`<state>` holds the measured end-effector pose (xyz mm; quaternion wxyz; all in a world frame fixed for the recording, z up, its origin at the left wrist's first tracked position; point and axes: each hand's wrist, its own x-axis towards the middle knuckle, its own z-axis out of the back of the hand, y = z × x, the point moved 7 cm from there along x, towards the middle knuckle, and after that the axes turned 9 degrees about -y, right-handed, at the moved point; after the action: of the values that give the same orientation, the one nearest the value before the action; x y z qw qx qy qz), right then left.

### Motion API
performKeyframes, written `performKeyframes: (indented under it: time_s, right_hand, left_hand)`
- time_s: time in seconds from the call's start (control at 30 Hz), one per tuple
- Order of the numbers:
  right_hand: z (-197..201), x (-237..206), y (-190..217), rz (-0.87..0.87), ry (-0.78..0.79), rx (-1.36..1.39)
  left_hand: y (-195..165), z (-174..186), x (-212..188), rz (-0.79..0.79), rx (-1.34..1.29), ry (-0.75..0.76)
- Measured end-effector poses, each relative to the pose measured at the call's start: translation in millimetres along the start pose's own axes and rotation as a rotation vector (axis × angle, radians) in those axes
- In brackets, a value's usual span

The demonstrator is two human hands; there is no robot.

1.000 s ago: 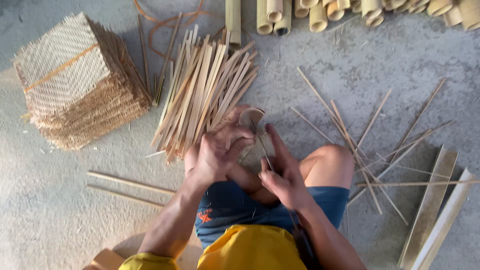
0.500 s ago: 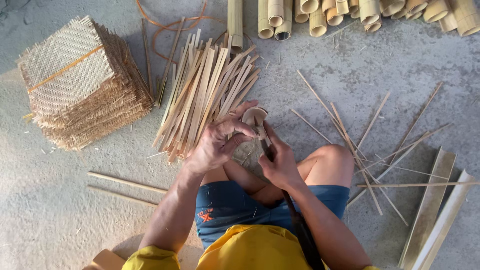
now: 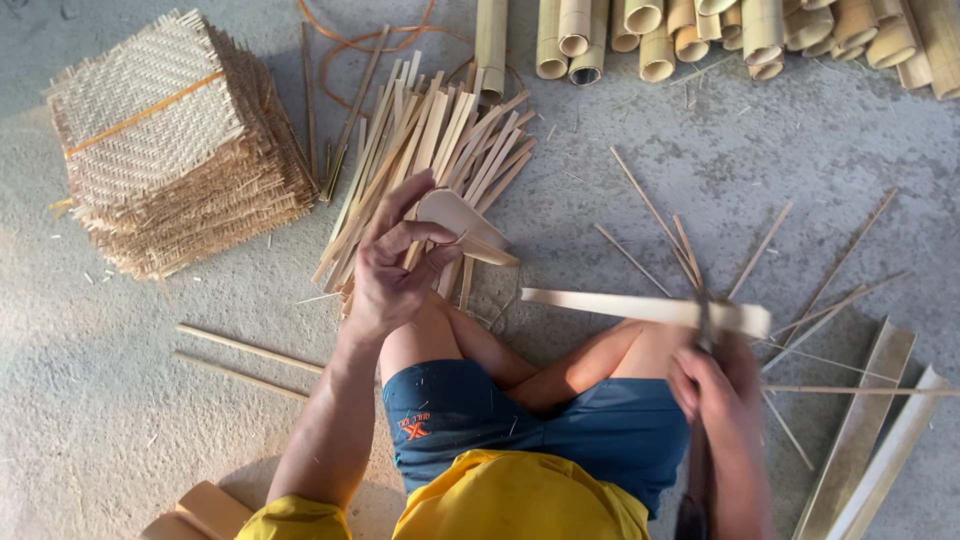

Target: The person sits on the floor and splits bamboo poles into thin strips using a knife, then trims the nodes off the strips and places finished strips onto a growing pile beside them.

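I sit on a concrete floor with my bare knees drawn up. My left hand (image 3: pixel 392 268) is raised over my left knee and grips a short curved piece of split bamboo (image 3: pixel 468 225). Out past my right knee, my right hand (image 3: pixel 715 400) is closed on the dark handle of a knife (image 3: pixel 697 470), whose blade points away from me. A long pale bamboo slat (image 3: pixel 640 308) lies crosswise at the blade tip, just above that hand. Motion blur hides whether the slat touches the blade.
A stack of woven bamboo mats (image 3: pixel 150 140) stands at the far left. A heap of bamboo strips (image 3: pixel 430 150) lies ahead, cut bamboo tubes (image 3: pixel 700 30) line the far edge, thin sticks (image 3: pixel 800 290) are scattered on the right, and wide slats (image 3: pixel 880 430) lie at the near right.
Both hands were together over my lap on one bamboo piece. My right hand has swung out to the right with the knife, and a long slat has come away; the left hand keeps the short piece.
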<state>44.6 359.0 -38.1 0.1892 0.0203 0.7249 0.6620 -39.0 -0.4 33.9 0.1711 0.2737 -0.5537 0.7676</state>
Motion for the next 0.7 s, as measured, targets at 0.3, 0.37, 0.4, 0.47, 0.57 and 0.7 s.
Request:
performKeyframes:
  time_s: [0.3,0.37,0.4,0.47,0.57,0.7]
  right_hand:
    - [-21.1,-54.8,53.9,0.169,0.114,0.228]
    - [-55.3,-43.9,43.3,0.183,0.283,0.164]
    - [-69.4,-39.1,39.3,0.192,0.348,0.090]
    - [-97.6,-35.6,32.8,0.204,0.429,-0.006]
    - [-133.5,-32.3,31.7,0.204,0.458,-0.079]
    - [-154.9,-33.3,36.1,0.204,0.480,-0.115]
  left_hand:
    - [-10.3,-44.9,-4.2,0.109,-0.218,0.178]
    - [-27.4,-50.0,-3.8,-0.031,-0.168,0.204]
    - [-30.4,-52.0,-3.9,-0.015,-0.172,0.227]
    - [-34.7,-52.1,-4.2,0.025,-0.168,0.271]
    - [-42.7,-49.5,-4.0,-0.037,-0.130,0.313]
    - [-42.4,-46.0,-5.9,-0.069,-0.094,0.290]
